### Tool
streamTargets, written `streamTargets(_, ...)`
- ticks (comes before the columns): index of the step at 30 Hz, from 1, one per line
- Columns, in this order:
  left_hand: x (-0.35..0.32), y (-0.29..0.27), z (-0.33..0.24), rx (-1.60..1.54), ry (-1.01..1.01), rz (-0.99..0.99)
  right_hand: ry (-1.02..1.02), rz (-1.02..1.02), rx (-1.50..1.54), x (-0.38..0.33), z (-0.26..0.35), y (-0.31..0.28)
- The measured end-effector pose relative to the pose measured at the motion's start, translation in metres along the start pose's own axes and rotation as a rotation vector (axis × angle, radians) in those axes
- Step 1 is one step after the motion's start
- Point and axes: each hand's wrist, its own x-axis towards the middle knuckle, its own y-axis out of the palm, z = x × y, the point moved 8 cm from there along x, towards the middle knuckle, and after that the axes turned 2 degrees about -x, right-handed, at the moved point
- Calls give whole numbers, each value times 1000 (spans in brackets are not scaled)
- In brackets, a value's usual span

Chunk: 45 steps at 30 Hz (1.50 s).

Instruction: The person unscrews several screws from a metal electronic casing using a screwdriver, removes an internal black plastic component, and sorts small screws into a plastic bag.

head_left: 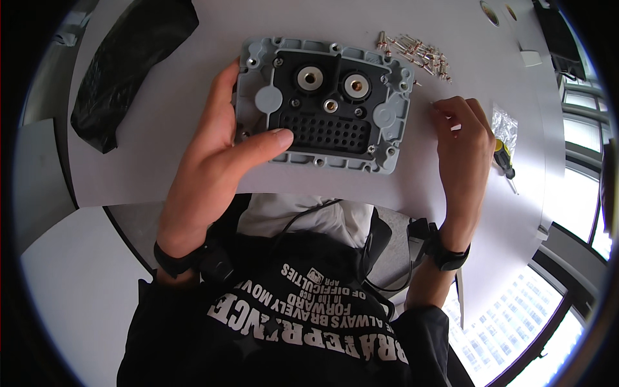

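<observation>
My left hand [222, 142] grips the left side of a grey metal connector housing [401, 109], with the thumb lying over its lower left part. A black insert [306, 109] sits in the middle of the housing; it carries two large round metal contacts, a smaller one below them and rows of small holes. Screw heads show at its corners. To the right of the housing and apart from it, my right hand [463, 126] is closed in a pinch over the table. What its fingertips hold, if anything, is too small to make out.
Beyond the housing, at the far right, lies a loose pile of screws [419, 55]. A yellow and black screwdriver [503, 158] and a clear plastic bag [505, 126] lie right of my right hand. A black plastic bag [129, 71] covers the table's far left.
</observation>
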Motion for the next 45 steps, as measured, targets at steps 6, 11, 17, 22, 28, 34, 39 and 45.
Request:
streamTargets(6,2,1,0,7,-21,11,-98,-45,-139,-2,2,4)
streamTargets(11,3,1,3,13,-18,1,56,-24,-32,-5,11,-8)
streamTargets(17,2,-1,4,-6,-23,21,-11,90,467,-10,64,-28)
streamTargets(22,2,-4,7,-17,-53,18,-136,173,478,-8,92,-14)
streamTargets(28,0,-3,8,2,-79,13,-172,190,408,-13,101,-11)
streamTargets(34,1,-4,9,22,-54,-7,-355,73,209,-14,117,-20)
streamTargets(39,-1,-7,11,58,-75,-15,-344,127,186,-14,120,-22)
streamTargets(45,0,-6,10,45,-31,-31,-422,105,207,-12,125,-15)
